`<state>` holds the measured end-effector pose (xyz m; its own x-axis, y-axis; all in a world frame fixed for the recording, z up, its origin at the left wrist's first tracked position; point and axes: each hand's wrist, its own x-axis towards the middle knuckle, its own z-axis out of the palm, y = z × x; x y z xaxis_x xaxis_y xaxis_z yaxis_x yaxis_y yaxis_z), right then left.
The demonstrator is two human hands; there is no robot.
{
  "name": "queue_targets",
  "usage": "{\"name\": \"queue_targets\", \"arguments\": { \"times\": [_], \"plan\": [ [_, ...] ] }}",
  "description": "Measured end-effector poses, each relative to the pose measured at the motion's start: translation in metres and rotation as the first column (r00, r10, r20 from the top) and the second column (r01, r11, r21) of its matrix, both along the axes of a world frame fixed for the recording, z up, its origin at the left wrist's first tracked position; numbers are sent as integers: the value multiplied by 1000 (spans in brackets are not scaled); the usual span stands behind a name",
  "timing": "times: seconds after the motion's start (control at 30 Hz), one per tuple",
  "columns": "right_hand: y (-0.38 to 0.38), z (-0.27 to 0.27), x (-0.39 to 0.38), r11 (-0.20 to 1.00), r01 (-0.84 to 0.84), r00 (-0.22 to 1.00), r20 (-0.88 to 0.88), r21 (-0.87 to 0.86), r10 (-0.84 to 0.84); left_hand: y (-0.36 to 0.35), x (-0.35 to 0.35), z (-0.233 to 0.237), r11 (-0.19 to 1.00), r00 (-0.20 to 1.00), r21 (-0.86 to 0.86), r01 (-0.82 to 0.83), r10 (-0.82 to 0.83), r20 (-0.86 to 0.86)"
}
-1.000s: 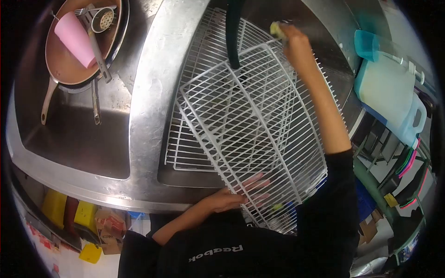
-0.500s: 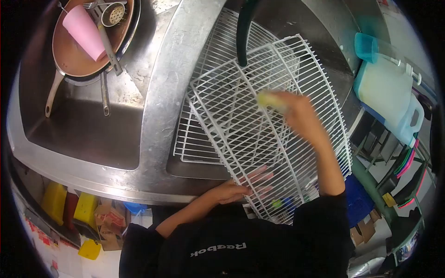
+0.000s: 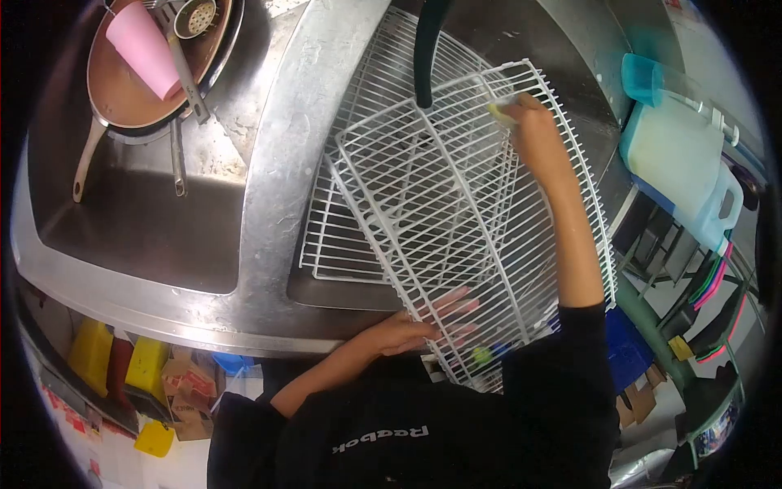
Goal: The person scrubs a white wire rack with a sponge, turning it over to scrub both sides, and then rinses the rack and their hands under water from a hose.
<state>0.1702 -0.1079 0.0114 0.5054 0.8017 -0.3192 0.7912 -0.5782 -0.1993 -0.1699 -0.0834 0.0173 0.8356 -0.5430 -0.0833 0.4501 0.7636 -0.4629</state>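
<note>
A white wire rack lies tilted over the right basin of a steel sink, on top of a second white rack. My left hand grips the near edge of the top rack, fingers reaching under the wires. My right hand presses a yellow-green sponge against the rack's far part, close to the dark faucet hose.
The left basin holds a copper pan with a pink cup and a strainer ladle. A large pale jug with a teal cap stands at the right. Yellow containers and boxes sit under the counter.
My right hand with the sponge swept from the rack's far edge down toward the middle, then back up toward the far edge. My left hand kept its grip on the near edge.
</note>
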Motion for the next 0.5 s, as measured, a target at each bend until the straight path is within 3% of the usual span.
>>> {"name": "queue_targets", "arguments": {
  "times": [0.1, 0.2, 0.27, 0.33, 0.43, 0.5],
  "plan": [
    [-1, 19, 26, 988, 157, 987, 33, 14, -157, 5, 5, 5, 999, 999, -35, 7, -8, -33],
    [15, 6, 44, 976, 137, 980, 123, 172, -159, 7, 8, 9, 1000, 997, -21, 14, -16, -70],
    [26, -24, 37, 946, 121, 991, 15, 302, -131, 3, 6, 6, 999, 996, -54, 4, -8, -91],
    [26, -54, 12, 958, -86, 989, 142, 274, 48, 2, 5, 7, 998, 995, -56, 17, -23, -100],
    [16, -36, -37, 998, -66, 943, 329, 24, 55, 6, 6, 8, 999, 996, -5, 48, -48, -80],
    [-13, -11, -56, 997, -63, 941, 336, 52, 42, 2, 1, 4, 999, 997, 13, 36, -35, -67]
  ]
}}
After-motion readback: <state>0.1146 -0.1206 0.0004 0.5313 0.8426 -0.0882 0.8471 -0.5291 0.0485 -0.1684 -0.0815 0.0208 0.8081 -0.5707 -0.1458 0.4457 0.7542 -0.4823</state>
